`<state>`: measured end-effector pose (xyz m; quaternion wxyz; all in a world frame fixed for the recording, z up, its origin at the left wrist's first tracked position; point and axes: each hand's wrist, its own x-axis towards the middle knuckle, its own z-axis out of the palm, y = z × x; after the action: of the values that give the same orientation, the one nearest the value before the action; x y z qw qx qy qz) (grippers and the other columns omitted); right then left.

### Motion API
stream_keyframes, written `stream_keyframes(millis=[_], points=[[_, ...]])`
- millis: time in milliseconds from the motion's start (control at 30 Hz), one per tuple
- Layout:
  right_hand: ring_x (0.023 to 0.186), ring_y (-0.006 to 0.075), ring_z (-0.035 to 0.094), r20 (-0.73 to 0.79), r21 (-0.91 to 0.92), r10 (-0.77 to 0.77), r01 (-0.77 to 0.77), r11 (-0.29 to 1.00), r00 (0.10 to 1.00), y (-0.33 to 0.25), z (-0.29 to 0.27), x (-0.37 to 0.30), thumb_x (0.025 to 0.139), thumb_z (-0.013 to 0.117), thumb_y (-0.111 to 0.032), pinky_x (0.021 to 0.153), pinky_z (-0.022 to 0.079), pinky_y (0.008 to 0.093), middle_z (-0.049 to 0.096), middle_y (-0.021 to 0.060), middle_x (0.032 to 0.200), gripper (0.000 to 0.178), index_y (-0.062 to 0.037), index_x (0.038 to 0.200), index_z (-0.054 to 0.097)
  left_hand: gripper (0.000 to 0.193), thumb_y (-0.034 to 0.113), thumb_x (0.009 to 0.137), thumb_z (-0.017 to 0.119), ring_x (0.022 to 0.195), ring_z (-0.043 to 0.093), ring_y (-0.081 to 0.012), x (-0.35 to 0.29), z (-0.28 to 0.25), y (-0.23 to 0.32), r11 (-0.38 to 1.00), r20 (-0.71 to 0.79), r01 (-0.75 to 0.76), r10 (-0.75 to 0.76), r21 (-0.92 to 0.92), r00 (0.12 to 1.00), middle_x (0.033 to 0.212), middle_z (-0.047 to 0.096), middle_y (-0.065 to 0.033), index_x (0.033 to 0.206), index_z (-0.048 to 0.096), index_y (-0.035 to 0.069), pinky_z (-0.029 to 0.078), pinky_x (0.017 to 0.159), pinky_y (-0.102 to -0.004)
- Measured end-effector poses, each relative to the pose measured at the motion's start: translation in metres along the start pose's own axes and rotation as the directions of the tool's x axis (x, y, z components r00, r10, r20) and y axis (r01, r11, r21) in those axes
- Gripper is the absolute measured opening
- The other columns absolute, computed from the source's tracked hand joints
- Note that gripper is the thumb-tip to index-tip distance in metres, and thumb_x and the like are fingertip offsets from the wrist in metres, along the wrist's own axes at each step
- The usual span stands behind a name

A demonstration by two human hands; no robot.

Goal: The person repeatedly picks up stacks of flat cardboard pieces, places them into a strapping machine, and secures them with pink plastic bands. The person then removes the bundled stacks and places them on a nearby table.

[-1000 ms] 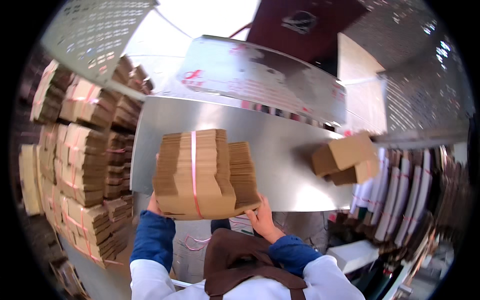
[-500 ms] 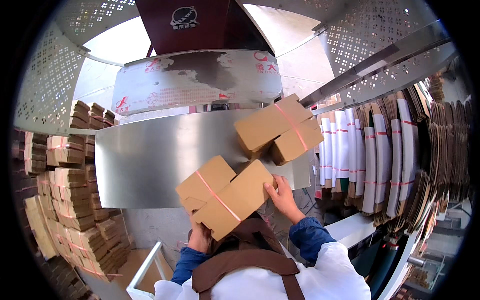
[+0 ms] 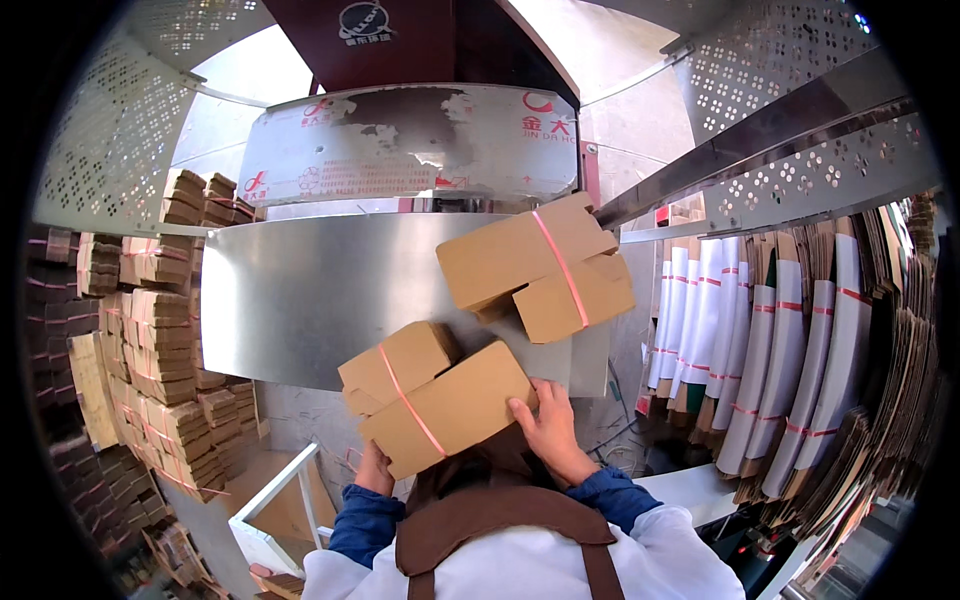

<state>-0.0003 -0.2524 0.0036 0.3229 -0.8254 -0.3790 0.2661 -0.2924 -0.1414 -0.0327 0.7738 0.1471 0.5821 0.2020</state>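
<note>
Between my two hands is a bundle of folded brown cardboard pieces (image 3: 470, 402), bound with a pink strap, tilted in front of my apron by the near edge of the metal table. My left hand (image 3: 374, 468) grips its lower left corner, with most of the fingers hidden beneath. My right hand (image 3: 552, 432) closes on its right end, thumb on top. A second strapped cardboard bundle (image 3: 500, 255) of the same shape lies on the right part of the shiny metal table (image 3: 290, 300), just beyond the held one.
Stacked cardboard bundles (image 3: 160, 345) stand at the left. Upright rows of white and brown sheets (image 3: 770, 350) with red straps fill the right side. A metal bar (image 3: 760, 140) and perforated panels (image 3: 110, 130) frame the far side. A white metal frame (image 3: 275, 500) stands low on the left.
The held bundle has come slightly nearer to me and to the left, still in both hands. My view has shifted and turned a little.
</note>
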Motion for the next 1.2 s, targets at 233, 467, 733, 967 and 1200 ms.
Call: stream_keyframes(millis=[233, 467, 733, 967, 1200], points=[[0.098, 0.0377, 0.052, -0.051, -0.046, -0.053, 0.051, 0.998, 0.997, -0.017, -0.01, 0.042, 0.085, 0.068, -0.028, 0.084, 0.045, 0.0443, 0.056, 0.0198, 0.106, 0.046, 0.0006, 0.118, 0.053, 0.061, 0.049, 0.097, 0.047, 0.12, 0.052, -0.0245, 0.03, 0.043, 0.033, 0.996, 0.047, -0.053, 0.05, 0.066, 0.998, 0.134, 0.052, -0.0108, 0.141, 0.039, 0.009, 0.045, 0.098, -0.033], [0.098, 0.0371, 0.053, -0.121, -0.035, 0.078, -0.083, 0.996, 0.99, -0.015, -0.029, 0.059, 0.083, 0.071, -0.025, 0.084, 0.045, 0.0441, 0.057, 0.0177, 0.104, 0.044, 0.0007, 0.114, 0.054, 0.063, 0.053, 0.096, 0.046, 0.118, 0.054, -0.0242, 0.056, 0.089, 0.063, 0.969, 0.091, -0.129, 0.112, 0.209, 0.99, 0.133, 0.053, -0.0107, 0.141, 0.04, 0.009, 0.046, 0.098, -0.0331], [0.111, 0.0317, 0.056, -0.336, 0.042, 0.256, -0.257, 0.965, 0.906, 0.067, -0.104, 0.152, 0.079, 0.076, -0.036, 0.097, 0.042, 0.0363, 0.058, 0.0207, 0.12, 0.072, 0.0027, 0.132, 0.045, 0.066, 0.057, 0.095, 0.045, 0.115, 0.056, -0.0233, 0.069, 0.094, 0.08, 1.0, -0.096, 0.005, -0.007, -0.019, 0.995, 0.13, 0.055, -0.0104, 0.14, 0.041, 0.009, 0.046, 0.097, -0.0334], [0.113, 0.0214, 0.055, 0.25, 0.463, 0.444, -0.509, 0.725, 0.86, 0.089, -0.126, 0.159, 0.08, 0.075, -0.039, 0.098, 0.042, 0.033, 0.057, 0.0153, 0.124, 0.078, 0.006, 0.135, 0.042, 0.065, 0.048, 0.094, 0.053, 0.117, 0.054, -0.0221, 0.073, 0.074, 0.075, 0.994, 0.086, -0.111, 0.112, -0.026, 0.99, 0.13, 0.054, -0.0084, 0.141, 0.038, 0.007, 0.048, 0.095, -0.0375], [0.109, 0.0182, 0.056, 0.112, 0.595, 0.349, -0.344, 0.726, 0.93, 0.086, -0.075, 0.17, 0.081, 0.075, -0.037, 0.092, 0.044, 0.0308, 0.059, 0.0127, 0.12, 0.072, 0.003, 0.134, 0.046, 0.059, 0.029, 0.093, 0.062, 0.118, 0.054, -0.0235, 0.117, 0.07, 0.129, 0.965, 0.145, -0.236, 0.219, 0.112, 0.965, 0.132, 0.052, -0.0101, 0.141, 0.037, 0.005, 0.048, 0.095, -0.0386]])
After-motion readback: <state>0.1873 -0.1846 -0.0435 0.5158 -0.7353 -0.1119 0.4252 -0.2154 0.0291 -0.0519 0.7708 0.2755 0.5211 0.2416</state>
